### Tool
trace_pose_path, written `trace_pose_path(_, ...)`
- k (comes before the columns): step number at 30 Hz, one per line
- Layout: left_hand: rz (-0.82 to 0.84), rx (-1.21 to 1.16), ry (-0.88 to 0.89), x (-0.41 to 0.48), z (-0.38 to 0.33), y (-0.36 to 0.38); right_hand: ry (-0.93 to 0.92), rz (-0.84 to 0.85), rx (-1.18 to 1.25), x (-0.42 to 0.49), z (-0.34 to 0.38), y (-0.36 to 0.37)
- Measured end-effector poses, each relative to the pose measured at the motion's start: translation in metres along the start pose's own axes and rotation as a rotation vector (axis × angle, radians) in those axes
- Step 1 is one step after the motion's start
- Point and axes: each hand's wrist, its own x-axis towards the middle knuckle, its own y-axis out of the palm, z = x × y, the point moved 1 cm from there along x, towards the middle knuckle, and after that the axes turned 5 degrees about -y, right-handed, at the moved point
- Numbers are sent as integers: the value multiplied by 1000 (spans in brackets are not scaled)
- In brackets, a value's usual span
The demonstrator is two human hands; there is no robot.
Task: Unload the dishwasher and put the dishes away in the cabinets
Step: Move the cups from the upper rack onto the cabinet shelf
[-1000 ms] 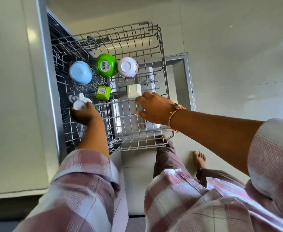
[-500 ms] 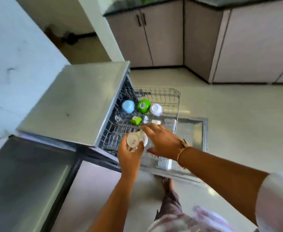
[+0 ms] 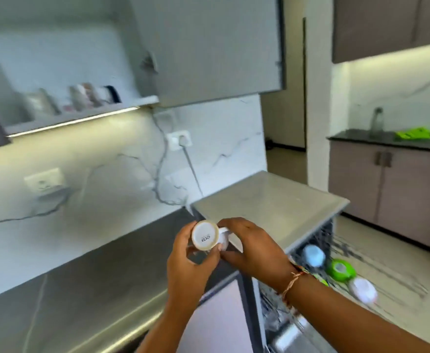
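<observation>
A small white mug (image 3: pixel 205 235) is held bottom-up towards me, above the counter edge. My left hand (image 3: pixel 187 266) grips its body from below. My right hand (image 3: pixel 252 250) holds its handle side. At lower right the dishwasher's wire rack (image 3: pixel 336 253) is pulled out and carries a blue bowl (image 3: pixel 313 256), a green bowl (image 3: pixel 341 270) and a white bowl (image 3: pixel 362 293), all upside down. Above, a wall cabinet stands with its door (image 3: pixel 209 47) open, and several blurred cups (image 3: pixel 91 96) rest on its shelf.
A dark counter (image 3: pixel 81 276) runs along the marble backsplash with two wall sockets (image 3: pixel 178 141). The dishwasher's grey top (image 3: pixel 267 200) lies just beyond my hands. Across the room are low cabinets (image 3: pixel 392 189), a tap (image 3: pixel 376 122) and a green cloth (image 3: pixel 415 135).
My left hand lifted the white mug out of the rack and up to counter height; my right hand came onto it. My view swung up from the rack to the wall cabinet.
</observation>
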Motion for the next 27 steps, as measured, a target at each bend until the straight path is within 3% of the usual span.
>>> trace_pose_path(8, -273, 138, 241, 136, -48, -129, -319, -104, 95, 179, 87, 30)
trace_pose_path(12, -302, 232, 342, 222, -64, -185, -423, -192, 98, 274, 125, 40)
trace_pose_path(18, -109, 214, 428, 361, -90, -244, -440, -276, 156, 407, 151, 42)
trace_pose_path(22, 54, 236, 345, 446, -88, -265, -418, -257, 52, 476, 158, 41)
trace_pose_path(27, 100, 330, 239, 517, -67, -265, -252, -173, -104, 544, 141, 46)
